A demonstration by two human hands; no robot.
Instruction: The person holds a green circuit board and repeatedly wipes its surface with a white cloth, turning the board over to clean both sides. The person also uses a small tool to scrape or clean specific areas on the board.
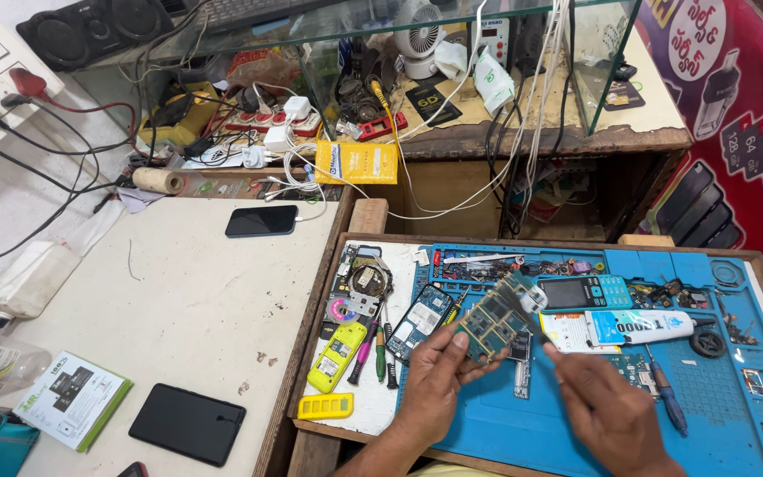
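- While your left hand (pixel 435 378) pinches the green board (pixel 493 320) above the blue mat (pixel 708 389), it's already out of its phone.
- Your right hand (pixel 609 408) fingers pinch a thin tool (pixel 532 325) at its surface; work looks unfinished.

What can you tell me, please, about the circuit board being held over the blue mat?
The circuit board is green, rectangular and bare, densely covered in small metal parts. It is tilted, raised above the blue mat. The left hand pinches its lower edge; the right hand touches it with a thin tool.
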